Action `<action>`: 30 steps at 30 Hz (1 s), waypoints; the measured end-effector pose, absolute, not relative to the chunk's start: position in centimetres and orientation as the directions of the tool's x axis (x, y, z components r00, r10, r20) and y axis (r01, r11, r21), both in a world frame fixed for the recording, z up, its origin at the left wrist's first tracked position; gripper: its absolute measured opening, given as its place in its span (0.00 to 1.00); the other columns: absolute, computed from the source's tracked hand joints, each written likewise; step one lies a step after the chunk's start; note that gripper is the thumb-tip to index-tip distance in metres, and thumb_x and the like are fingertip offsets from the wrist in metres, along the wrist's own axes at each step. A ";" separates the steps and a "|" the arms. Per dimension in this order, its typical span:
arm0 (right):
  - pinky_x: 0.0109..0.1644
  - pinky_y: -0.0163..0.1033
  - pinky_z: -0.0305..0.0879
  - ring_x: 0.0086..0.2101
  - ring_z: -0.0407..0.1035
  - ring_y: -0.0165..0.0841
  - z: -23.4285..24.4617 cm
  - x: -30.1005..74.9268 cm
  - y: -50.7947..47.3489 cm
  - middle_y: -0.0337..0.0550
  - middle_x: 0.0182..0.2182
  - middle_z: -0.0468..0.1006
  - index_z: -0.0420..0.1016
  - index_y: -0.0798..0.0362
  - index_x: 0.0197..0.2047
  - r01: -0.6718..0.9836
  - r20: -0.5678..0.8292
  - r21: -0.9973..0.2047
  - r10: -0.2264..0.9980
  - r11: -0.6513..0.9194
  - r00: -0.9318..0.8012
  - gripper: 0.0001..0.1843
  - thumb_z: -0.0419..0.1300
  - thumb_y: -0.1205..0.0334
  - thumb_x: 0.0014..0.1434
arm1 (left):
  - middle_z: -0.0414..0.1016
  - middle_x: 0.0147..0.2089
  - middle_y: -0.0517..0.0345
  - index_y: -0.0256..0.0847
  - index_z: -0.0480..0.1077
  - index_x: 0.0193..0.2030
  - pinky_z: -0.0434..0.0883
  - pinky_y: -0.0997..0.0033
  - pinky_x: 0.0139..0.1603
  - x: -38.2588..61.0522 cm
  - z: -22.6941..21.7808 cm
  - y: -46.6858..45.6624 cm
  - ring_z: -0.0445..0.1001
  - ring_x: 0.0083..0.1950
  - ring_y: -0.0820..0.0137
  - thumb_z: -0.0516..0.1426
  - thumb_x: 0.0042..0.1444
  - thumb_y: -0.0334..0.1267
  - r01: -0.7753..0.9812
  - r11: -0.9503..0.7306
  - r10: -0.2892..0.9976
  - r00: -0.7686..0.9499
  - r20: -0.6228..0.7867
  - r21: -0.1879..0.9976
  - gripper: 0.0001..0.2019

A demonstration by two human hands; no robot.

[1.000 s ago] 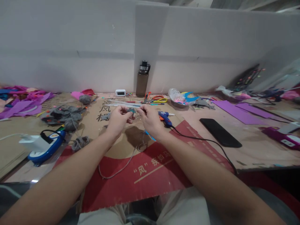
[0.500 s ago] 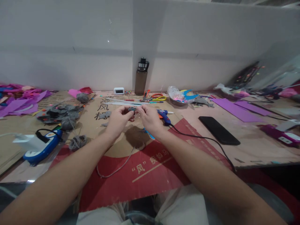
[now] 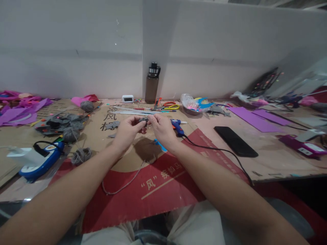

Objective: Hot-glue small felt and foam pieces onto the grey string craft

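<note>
Between my two hands is a small grey felt-like piece point(image 3: 143, 119), mostly hidden by the fingers. My left hand point(image 3: 129, 130) pinches it from the left, and my right hand point(image 3: 161, 128) has its fingers closed on its right side. Below them lies a red and brown cardboard sheet point(image 3: 168, 190), with a loose grey yarn strand point(image 3: 125, 187) across it. Just right of my right hand rests a blue glue gun point(image 3: 178, 127). A bright blue piece point(image 3: 160, 145) lies under the right wrist. Grey scraps point(image 3: 112, 125) sit left of my left hand.
Grey yarn balls point(image 3: 71, 134) and a heap of grey pieces point(image 3: 57, 123) are on the left, near a blue power strip point(image 3: 42, 161). Behind the hands stand a bottle point(image 3: 152, 85) and scissors point(image 3: 171, 107). A black phone point(image 3: 235, 141) and purple sheets point(image 3: 252, 118) lie right.
The whole view has shifted slightly, so things on the table appear a little farther left. Both hands keep their hold on the small grey piece, which looks slightly turned.
</note>
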State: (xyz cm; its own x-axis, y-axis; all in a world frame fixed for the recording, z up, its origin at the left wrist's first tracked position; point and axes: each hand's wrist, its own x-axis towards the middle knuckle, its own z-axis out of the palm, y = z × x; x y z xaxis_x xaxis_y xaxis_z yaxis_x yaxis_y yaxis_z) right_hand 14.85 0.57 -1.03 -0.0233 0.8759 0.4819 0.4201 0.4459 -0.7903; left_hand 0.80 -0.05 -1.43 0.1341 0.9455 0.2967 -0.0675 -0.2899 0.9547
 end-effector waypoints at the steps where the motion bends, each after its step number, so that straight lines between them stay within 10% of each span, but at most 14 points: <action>1: 0.32 0.34 0.53 0.26 0.61 0.28 -1.0 14.9 0.6 0.37 0.23 0.71 0.68 0.54 0.24 0.417 0.482 -0.792 0.876 0.446 -0.021 0.19 0.49 0.53 0.63 | 0.74 0.29 0.57 0.36 0.73 0.35 0.70 0.72 0.32 0.9 -1.4 -0.1 0.70 0.27 0.75 0.61 0.50 0.38 -0.074 -0.284 0.947 0.131 0.292 0.956 0.08; 30: 0.31 0.35 0.52 0.24 0.60 0.28 -1.1 15.2 0.5 0.36 0.20 0.68 0.66 0.53 0.23 0.374 0.463 -0.813 0.885 0.446 -0.050 0.21 0.49 0.52 0.62 | 0.73 0.30 0.56 0.35 0.74 0.34 0.73 0.70 0.31 1.1 -1.0 -0.5 0.70 0.27 0.74 0.61 0.49 0.40 0.001 -0.257 0.956 0.145 0.254 0.966 0.10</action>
State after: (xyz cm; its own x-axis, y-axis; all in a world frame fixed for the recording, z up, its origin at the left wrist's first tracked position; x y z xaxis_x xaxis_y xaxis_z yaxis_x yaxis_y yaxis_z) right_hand 15.16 0.47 -1.05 -0.0504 0.8850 0.4628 0.3742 0.4463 -0.8129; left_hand 1.14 -0.49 -1.03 0.1450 0.9562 0.2543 0.0014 -0.2572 0.9664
